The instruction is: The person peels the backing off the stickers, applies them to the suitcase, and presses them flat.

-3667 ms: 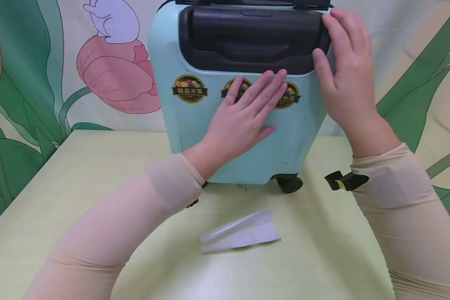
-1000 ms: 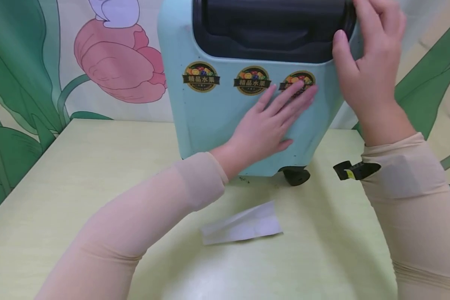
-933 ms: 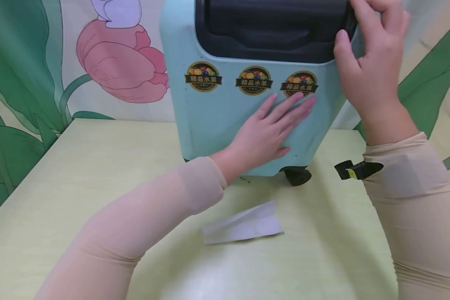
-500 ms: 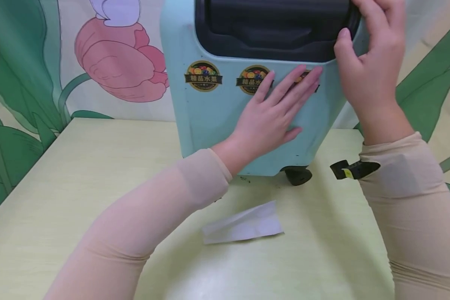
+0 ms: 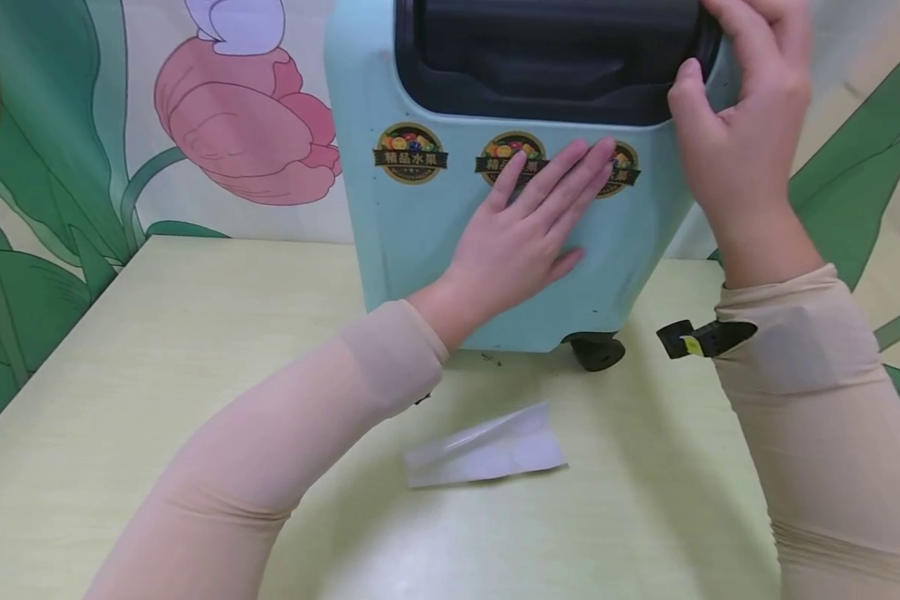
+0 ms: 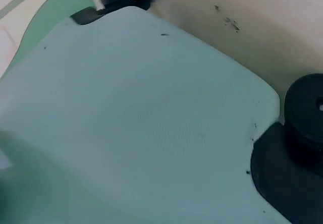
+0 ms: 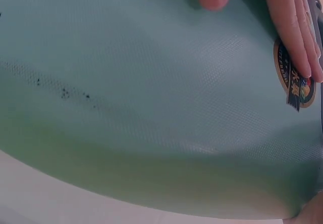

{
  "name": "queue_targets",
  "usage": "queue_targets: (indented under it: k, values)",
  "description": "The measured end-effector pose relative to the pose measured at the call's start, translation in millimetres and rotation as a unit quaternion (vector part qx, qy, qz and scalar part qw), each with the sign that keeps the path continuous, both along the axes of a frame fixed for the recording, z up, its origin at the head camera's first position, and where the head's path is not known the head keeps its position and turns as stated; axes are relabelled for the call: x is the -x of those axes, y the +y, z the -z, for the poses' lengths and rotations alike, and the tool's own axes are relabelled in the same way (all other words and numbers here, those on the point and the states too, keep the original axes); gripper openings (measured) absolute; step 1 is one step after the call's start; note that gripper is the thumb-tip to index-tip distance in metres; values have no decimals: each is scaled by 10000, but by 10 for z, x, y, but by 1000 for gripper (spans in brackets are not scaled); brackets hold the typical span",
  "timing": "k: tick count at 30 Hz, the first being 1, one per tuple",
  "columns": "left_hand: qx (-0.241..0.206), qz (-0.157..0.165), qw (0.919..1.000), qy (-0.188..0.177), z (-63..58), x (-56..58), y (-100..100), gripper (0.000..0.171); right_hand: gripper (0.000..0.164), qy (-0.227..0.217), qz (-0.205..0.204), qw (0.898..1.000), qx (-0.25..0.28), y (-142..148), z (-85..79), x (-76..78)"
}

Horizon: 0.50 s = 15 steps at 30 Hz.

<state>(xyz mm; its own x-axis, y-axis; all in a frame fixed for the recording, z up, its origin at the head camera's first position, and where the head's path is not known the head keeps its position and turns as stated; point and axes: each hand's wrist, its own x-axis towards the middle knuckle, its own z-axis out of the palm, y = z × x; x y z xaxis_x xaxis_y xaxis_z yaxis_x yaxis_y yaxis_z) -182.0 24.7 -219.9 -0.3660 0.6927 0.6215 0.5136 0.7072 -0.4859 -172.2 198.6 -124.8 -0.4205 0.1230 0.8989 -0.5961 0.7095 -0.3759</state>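
Note:
A light blue suitcase [image 5: 435, 242] with a black recessed panel [image 5: 540, 62] stands upright on its wheels in the head view. Three round fruit stickers [image 5: 410, 153] sit in a row below the panel. My left hand [image 5: 517, 237] lies flat with straight fingers on the suitcase's front. Its fingertips partly cover the middle sticker [image 5: 506, 150] and the right sticker [image 5: 621, 171]. My right hand [image 5: 753, 125] holds the suitcase's upper right side, thumb on the front edge, its upper fingers cut off by the frame. The right wrist view shows left fingers [image 7: 295, 37] over a sticker.
A creased white backing sheet [image 5: 487, 446] lies on the pale table [image 5: 195, 350] in front of the suitcase. A black wheel [image 5: 598, 352] shows at the suitcase's lower right. Behind stands a cloth [image 5: 247, 133] printed with plants and a flower.
My left hand went from the middle sticker to the right one, dipped below it, came back up, and has now slid left. My right hand keeps its hold on the side.

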Motion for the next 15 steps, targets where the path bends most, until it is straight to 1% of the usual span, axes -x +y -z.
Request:
queue_targets:
  k: [3, 6, 8, 11, 13, 15]
  values:
    - [158, 2, 9999, -35, 16, -22, -18, 68, 37, -1, 46, 10000, -30, 23, -1, -3]
    - [338, 16, 9994, -42, 79, -42, -55, 68, 36, 20, 52, 10000, -66, 36, 4, -6]
    - [394, 82, 9992, -19, 121, -46, -83, 68, 36, 22, 46, 10000, -59, 31, 3, 3]
    - [288, 308, 9991, 57, 140, -52, -105, 69, 36, -22, 69, 9999, -71, 24, 7, 7]
    - [171, 470, 9986, 150, 125, -53, -107, 70, 37, -54, 113, 9999, -85, 20, 10, 0]
    - [65, 512, 9985, 198, 93, -56, -102, 70, 37, -64, 150, 9998, -100, 19, 14, -8]
